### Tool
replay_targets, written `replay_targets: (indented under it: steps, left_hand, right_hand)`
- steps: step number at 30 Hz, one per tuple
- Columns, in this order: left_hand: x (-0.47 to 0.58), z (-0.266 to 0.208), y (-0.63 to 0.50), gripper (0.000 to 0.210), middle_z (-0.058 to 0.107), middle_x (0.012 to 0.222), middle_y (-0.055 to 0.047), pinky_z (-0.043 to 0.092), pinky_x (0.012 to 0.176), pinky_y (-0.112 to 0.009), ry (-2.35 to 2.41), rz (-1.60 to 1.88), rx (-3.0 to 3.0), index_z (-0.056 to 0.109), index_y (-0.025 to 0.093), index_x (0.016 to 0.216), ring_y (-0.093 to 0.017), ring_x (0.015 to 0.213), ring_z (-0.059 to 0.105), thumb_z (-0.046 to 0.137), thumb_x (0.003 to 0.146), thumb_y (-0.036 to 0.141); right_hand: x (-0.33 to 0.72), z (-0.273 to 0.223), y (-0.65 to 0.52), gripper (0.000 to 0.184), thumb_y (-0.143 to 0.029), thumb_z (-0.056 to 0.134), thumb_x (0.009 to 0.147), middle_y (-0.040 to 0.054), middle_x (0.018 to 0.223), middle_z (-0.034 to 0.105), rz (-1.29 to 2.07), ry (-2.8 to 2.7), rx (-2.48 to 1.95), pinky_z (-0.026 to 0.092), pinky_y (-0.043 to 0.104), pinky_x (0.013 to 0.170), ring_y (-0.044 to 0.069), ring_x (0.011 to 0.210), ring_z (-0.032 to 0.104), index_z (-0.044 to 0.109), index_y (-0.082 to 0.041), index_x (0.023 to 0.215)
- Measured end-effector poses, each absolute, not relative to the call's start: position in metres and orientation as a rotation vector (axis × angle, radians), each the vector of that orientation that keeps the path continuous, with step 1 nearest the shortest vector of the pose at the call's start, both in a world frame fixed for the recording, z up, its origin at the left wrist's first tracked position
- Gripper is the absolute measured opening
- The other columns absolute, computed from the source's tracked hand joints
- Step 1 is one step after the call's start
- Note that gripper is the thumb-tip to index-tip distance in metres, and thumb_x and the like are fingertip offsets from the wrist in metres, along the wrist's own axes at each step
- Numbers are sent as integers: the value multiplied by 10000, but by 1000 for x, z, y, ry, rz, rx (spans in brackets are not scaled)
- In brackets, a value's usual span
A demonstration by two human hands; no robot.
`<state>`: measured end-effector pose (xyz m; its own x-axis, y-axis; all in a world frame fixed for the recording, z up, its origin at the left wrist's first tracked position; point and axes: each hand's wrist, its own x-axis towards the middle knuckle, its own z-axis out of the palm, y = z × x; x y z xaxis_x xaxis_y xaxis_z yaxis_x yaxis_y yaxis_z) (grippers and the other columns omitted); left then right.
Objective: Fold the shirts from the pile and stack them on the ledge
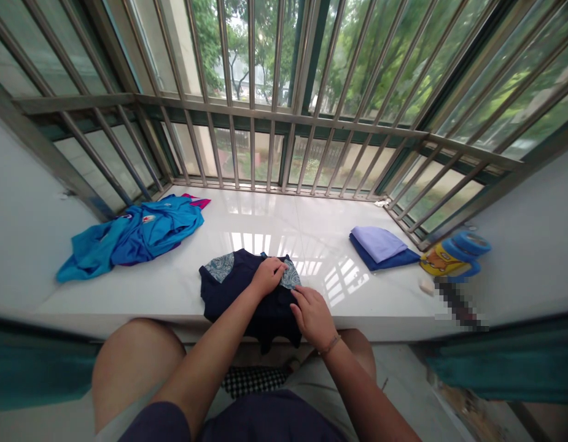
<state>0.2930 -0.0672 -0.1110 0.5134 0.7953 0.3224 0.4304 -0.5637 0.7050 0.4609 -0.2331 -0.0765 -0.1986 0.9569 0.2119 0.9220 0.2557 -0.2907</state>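
A dark navy shirt (233,288) with blue-grey paisley patches at its shoulders lies on the white ledge, its lower part hanging over the front edge. My left hand (266,277) is closed at the shirt's right shoulder, fingers bent together over the cloth beside the paisley patch (290,274). Just below and to the right, my right hand (315,316) touches the lower edge of that patch with its fingertips. Its thumb is spread away from the fingers and rests near the dark cloth.
Crumpled blue clothing (145,230) lies at the left of the ledge (274,212). On the right are folded lavender and navy cloths (379,244), a yellow bottle with a blue lid (454,255) and a blurred dark item (459,306). Metal window bars (284,113) enclose the back and sides.
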Motion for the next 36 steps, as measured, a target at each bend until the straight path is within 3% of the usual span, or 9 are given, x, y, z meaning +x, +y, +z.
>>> replay_targets:
  steps: [6,10,12,15,18,22,25,31,36]
  left_hand:
    - [302,-105,-70,395,819,1134,-79,543,1080,-414,936,742,2248,790,217,1206,-236,1095,737,425,1076,293]
    - [273,-96,-74,399,795,1233,-65,541,1104,-368,1158,783,2220,729,220,1295,-217,1161,718,417,1048,188]
    - [241,-93,-81,385,753,1292,-125,497,1158,-445,1431,832,2226,708,173,1302,-280,1237,667,424,1042,182]
    - [185,-92,-94,451,658,1327,-273,504,1072,-606,2014,745,2061,620,55,1369,-426,1272,591,485,1050,344]
    - [144,-91,-99,565,652,1262,-279,556,938,-558,2397,450,1903,652,72,1270,-451,1209,604,589,991,559]
    - [138,-83,-90,348,728,1104,-193,554,915,-440,2226,330,1991,712,170,1043,-361,1084,682,544,1025,475]
    - [159,-72,-92,341,760,1003,-141,561,894,-417,2104,528,1992,700,205,1104,-315,990,724,448,1075,433]
    - [189,-72,-139,429,729,1386,-91,444,1225,-497,1053,650,2498,677,307,1356,-304,1313,654,676,977,508]
    - [174,-100,-153,387,747,1339,-120,534,1146,-495,1391,743,2349,678,246,1376,-295,1260,684,467,1070,352]
  right_hand:
    - [429,-105,-204,681,-384,462,1087,199,1766,273,149,-2090,-2110,262,590,1305,340,1639,266,360,-81,1689]
    - [433,-113,-189,677,-434,408,1108,145,1788,228,185,-2093,-2197,209,633,1304,325,1665,191,314,-160,1721]
    - [445,-114,-185,663,-453,380,1115,118,1792,229,179,-2076,-2228,196,646,1302,328,1662,198,314,-200,1725]
    - [463,-113,-180,653,-462,353,1116,87,1797,220,178,-2036,-2287,197,657,1297,337,1657,210,321,-229,1725]
    - [471,-113,-176,650,-460,330,1118,65,1800,207,165,-2009,-2327,184,665,1298,337,1659,200,321,-228,1725]
    - [470,-115,-175,647,-455,326,1117,53,1802,201,146,-1998,-2329,185,662,1296,340,1658,198,318,-240,1727]
    - [469,-115,-176,647,-458,331,1117,60,1804,195,145,-2002,-2323,188,663,1292,339,1659,194,316,-245,1728]
    - [470,-111,-176,667,-472,328,1115,65,1804,191,159,-2011,-2325,192,667,1293,336,1664,178,303,-217,1731]
    - [470,-114,-177,668,-470,329,1111,73,1806,195,154,-2006,-2315,167,662,1302,339,1663,180,303,-226,1732]
